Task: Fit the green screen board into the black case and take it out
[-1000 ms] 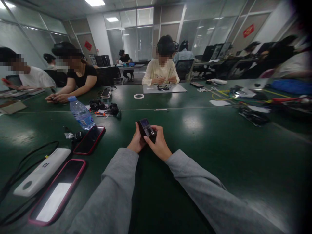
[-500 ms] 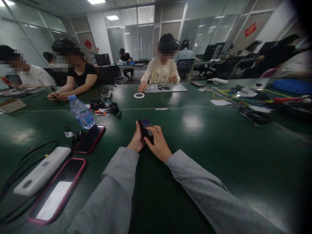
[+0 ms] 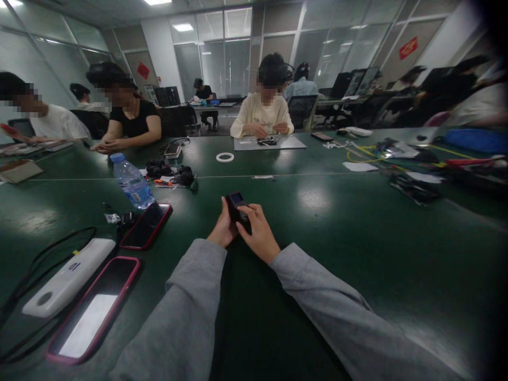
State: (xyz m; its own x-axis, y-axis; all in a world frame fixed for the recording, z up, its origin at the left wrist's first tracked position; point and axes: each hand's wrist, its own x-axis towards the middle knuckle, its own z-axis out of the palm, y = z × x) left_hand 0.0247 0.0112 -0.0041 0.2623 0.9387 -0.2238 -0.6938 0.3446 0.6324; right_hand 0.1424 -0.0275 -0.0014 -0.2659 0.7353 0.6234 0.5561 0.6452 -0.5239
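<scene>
A small dark handheld device with a little screen (image 3: 237,199) is held up just above the green table, tilted toward me. My left hand (image 3: 224,226) is closed around its left side, the thumb along the edge. From the right, my right hand (image 3: 260,232) grips its lower part, with fingers bent over the front face below the screen. The fingers hide the lower front and any buttons there. What kind of device it is, I cannot tell. Both forearms are in grey sleeves.
To my left lie a pink-cased phone (image 3: 93,312), a white power bank (image 3: 69,278) with black cables, a red-edged phone (image 3: 146,226) and a water bottle (image 3: 134,182). Beyond are bundled black cables (image 3: 170,173) and a white ring (image 3: 225,157). A co-worker (image 3: 264,114) sits opposite at a grey board.
My hands and the device stay almost still. The co-worker opposite has drawn a hand back from the white ring to the board, and the ring has shifted slightly.
</scene>
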